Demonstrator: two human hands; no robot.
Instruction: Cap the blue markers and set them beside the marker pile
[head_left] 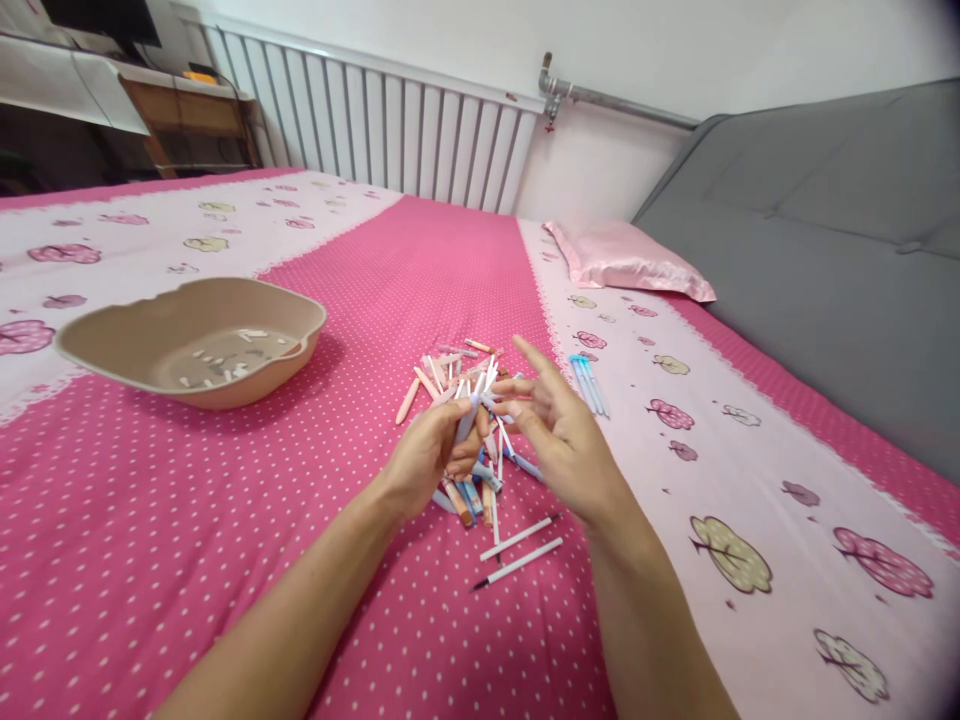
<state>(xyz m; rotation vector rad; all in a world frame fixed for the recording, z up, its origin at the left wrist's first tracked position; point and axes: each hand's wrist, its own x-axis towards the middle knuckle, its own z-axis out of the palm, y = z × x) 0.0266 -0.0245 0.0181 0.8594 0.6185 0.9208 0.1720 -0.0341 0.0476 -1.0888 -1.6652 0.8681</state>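
Observation:
My left hand [439, 440] is closed around a pale lavender pen barrel [466, 422], tilted upward. On the other side, the thumb and lower fingers of my right hand [555, 430] pinch close to the upper end of the same barrel, while its index finger stretches out. Beneath both hands lies a pile of pen parts [448, 372]: pink, orange and blue barrels and thin white refills, partly hidden by my fingers. Nearer to me, two white refills with dark tips [525, 562] lie on the pink dotted bedspread [420, 620].
A beige plastic basin [289, 375] at left holds several small white pieces. Several light-blue pens [589, 385] lie side by side to the right of the pile. Farther back are a pink pillow [630, 258], a grey headboard [810, 220] and a white radiator [375, 120].

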